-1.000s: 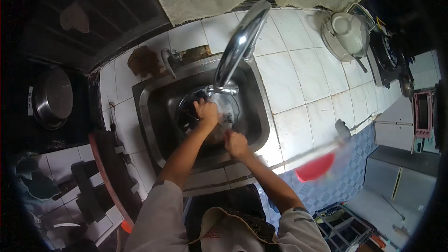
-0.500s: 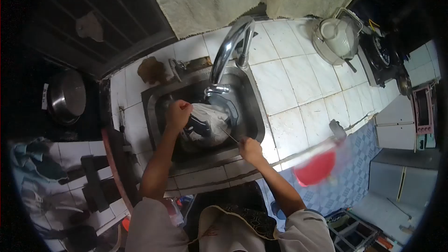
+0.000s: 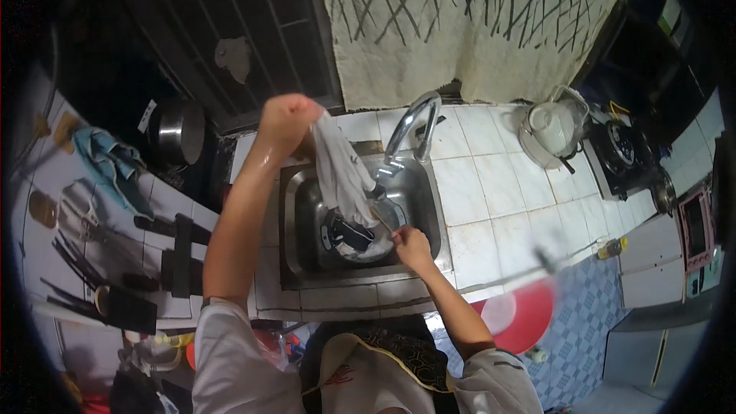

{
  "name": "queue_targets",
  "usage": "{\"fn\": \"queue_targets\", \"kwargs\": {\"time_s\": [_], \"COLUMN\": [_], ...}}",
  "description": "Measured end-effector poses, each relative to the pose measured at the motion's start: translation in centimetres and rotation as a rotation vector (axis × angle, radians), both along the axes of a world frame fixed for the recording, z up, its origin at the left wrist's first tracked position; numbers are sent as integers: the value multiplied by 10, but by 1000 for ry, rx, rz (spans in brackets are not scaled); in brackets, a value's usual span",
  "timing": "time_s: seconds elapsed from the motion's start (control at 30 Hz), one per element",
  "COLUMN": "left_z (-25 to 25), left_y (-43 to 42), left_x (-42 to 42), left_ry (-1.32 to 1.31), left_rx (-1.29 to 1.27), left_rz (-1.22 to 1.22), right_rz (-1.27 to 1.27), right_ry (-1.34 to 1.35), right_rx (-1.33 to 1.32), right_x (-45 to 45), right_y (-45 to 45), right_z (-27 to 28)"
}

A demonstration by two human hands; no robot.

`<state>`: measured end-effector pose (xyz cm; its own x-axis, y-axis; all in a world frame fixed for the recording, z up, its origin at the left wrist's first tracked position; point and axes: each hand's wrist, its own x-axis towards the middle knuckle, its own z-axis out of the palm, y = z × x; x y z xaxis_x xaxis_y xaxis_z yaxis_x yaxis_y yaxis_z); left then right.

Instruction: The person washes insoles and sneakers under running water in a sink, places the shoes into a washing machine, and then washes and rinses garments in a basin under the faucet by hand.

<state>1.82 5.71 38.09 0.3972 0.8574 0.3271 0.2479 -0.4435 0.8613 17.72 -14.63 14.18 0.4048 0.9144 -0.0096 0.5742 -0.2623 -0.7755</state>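
Note:
My left hand [image 3: 290, 124] is closed on the top end of a whitish garment [image 3: 341, 172], raised high over the left side of the sink. The garment hangs in long folds down into the steel sink [image 3: 308, 270]. A dark part of it with pale stripes [image 3: 349, 232] lies bunched at the bottom in a basin whose outline is partly hidden. Low on the sink's right side, my right hand [image 3: 412, 248] is closed on a thin cord-like end [image 3: 387, 224] that runs toward the garment. The curved chrome faucet [image 3: 409, 124] stands behind.
White tiled counter [image 3: 487, 184] stretches right of the sink, with a pot holding a bowl [image 3: 546, 134] and a stove [image 3: 622, 149] beyond. A red basin [image 3: 529, 318] sits on the floor at right. Knives and utensils [image 3: 103, 284] fill the left side.
My left hand has risen from the sink, drawing the garment up into a long hanging length. My right hand stays near the sink's right front edge. The view has tilted upward.

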Motion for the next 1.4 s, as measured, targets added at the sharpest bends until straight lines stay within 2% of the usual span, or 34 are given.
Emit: {"fn": "queue_targets", "kwargs": {"time_s": [0.07,0.23,0.33,0.43,0.53,0.57,0.6,0.67,0.73,0.8,0.83,0.9,0.97,1.0,1.07,1.1,1.2,1.23,1.3,1.4], "left_z": [33,67,65,42,9,-17,-54,-140,-196,-222,-242,-289,-319,-333,-368,-371,-378,-377,-378,-385], "left_y": [-7,-12,-13,-5,-15,-10,-3,-15,-27,-46,-50,-50,-49,-49,-44,-44,-51,-52,-55,-56], "left_x": [-4,-3,-2,1,2,5,8,16,20,16,12,-2,-20,-30,-50,-59,-85,-90,-97,-97], "left_ry": [-8,1,6,1,-6,120,245,162,266,556,554,809,790,773,772,767,875,880,892,925], "left_rx": [-98,-52,-74,-132,-268,-140,-11,-119,-94,-52,-60,9,-34,-70,-154,-227,-322,-328,-508,-541], "left_rz": [-70,-21,-4,-18,-53,-21,9,-47,2,14,10,168,234,307,294,283,238,237,213,211], "right_rz": [1,3,1,-13,-42,-43,-56,-73,-58,-54,-47,6,54,56,204,258,151,154,207,246], "right_ry": [51,114,158,142,150,154,141,126,-7,-73,-136,-178,-217,-215,-353,-460,-422,-418,-432,-467], "right_rx": [27,67,16,19,-9,-21,-21,-38,-107,-131,-149,-223,-435,-446,-578,-585,-643,-649,-660,-655], "right_x": [0,3,4,4,9,13,18,26,31,31,31,32,27,24,20,16,10,8,5,4], "right_y": [0,1,2,0,-4,-6,-6,-10,-14,-12,-10,-1,12,19,34,39,61,66,73,80], "right_z": [19,29,31,32,27,19,9,-6,-13,-25,-33,-48,-53,-61,-81,-78,-109,-110,-111,-130]}}
